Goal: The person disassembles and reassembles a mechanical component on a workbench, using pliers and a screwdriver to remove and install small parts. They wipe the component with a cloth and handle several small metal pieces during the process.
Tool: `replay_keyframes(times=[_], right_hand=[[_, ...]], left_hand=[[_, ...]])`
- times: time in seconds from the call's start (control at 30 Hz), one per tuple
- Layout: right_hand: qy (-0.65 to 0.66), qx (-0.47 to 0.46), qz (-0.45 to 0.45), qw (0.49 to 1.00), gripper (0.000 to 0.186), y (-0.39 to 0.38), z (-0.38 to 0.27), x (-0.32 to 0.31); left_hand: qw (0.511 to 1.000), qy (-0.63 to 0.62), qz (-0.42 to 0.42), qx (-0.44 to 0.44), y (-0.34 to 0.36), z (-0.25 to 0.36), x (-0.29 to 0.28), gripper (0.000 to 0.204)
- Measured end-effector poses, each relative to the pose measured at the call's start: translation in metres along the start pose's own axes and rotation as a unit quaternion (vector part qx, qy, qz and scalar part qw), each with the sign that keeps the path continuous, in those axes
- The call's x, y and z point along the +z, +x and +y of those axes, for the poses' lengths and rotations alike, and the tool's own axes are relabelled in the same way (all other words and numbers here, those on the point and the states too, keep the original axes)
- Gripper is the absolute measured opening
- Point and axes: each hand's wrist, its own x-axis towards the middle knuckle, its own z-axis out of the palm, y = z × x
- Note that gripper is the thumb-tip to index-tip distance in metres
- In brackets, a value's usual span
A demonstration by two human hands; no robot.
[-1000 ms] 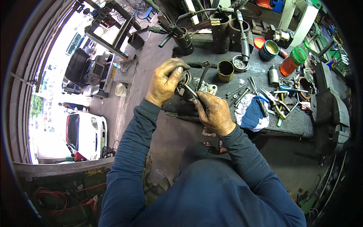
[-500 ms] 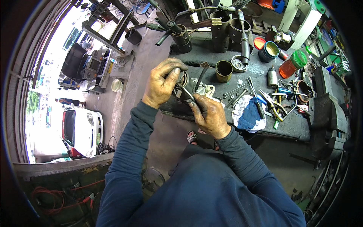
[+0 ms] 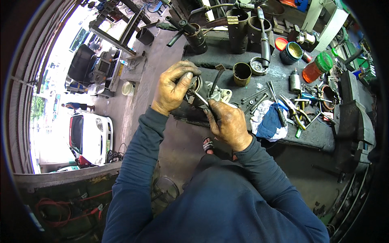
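My left hand grips the top of a dark cylindrical metal part at the bench's front left edge, its thumb bent over the rim. My right hand is closed on a slim steel tool, whose shaft angles up-left into that part, beside my left thumb; the tool's tip is hard to make out. Just behind the hands a pale metal casting lies on the dark bench, with a dark hose rising from it.
An open tin, bolts, scattered pliers, a blue-and-white rag and a green-lidded jar are on the bench, with upright tubes behind. A vise is at right. A white car and a person are at left.
The view has shifted slightly, and my foot shows below the bench. Both hands keep their grip, with only small movements of my right hand and the steel tool.
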Motion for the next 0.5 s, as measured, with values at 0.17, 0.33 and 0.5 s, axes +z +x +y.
replay_keyframes(times=[0.17, 0.33, 0.5], right_hand=[[0.005, -0.001, 0.037, 0.999, 0.021, -0.007, 0.003, 0.018], [-0.016, -0.006, 0.012, 1.0, 0.021, -0.001, 0.002, 0.01], [-0.052, -0.024, -0.018, 0.998, 0.023, 0.001, 0.004, 0.001]], left_hand=[[1.0, -0.014, 0.006, -0.007, 0.001, 0.002, 0.0, 0.021], [1.0, -0.009, 0.004, 0.003, 0.0, 0.002, 0.001, 0.02], [1.0, 0.004, 0.003, 0.002, 0.0, 0.003, -0.001, 0.018]])
